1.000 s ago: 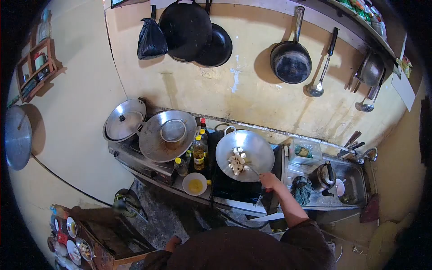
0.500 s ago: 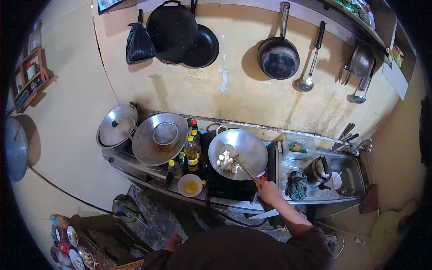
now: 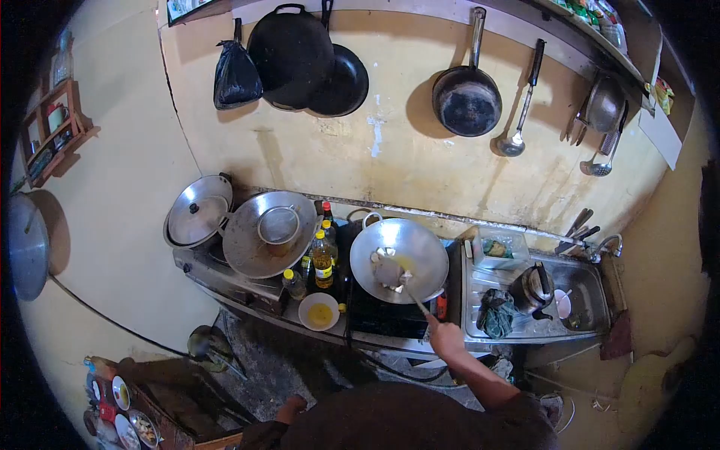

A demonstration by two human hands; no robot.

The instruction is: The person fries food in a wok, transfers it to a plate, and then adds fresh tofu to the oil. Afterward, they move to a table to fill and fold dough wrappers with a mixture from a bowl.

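Observation:
My right hand [image 3: 448, 340] is closed around the handle of a long metal spatula [image 3: 418, 302], whose far end reaches into a silver wok [image 3: 427, 251]. White chunks of food [image 3: 406, 277] lie in the wok's bottom, with yellowish liquid beside them. What the chunks are I cannot make out. The wok sits on a black stove [image 3: 382, 319]. My left hand [image 3: 291, 409] hangs low beside my body, away from the counter, its fingers too dark and small to read.
Left of the wok stand several oil bottles [image 3: 323, 259], a bowl of yellow liquid [image 3: 319, 312], a large wok with a strainer [image 3: 279, 225] and a lidded pot [image 3: 199, 210]. On the right are a plastic container [image 3: 500, 247], a dark cloth [image 3: 496, 312], a kettle [image 3: 532, 289] and a sink [image 3: 592, 300].
The white chunks, bunched up at the spatula before, now lie lower and more spread in the wok, with liquid showing. My right hand and the spatula have shifted slightly down.

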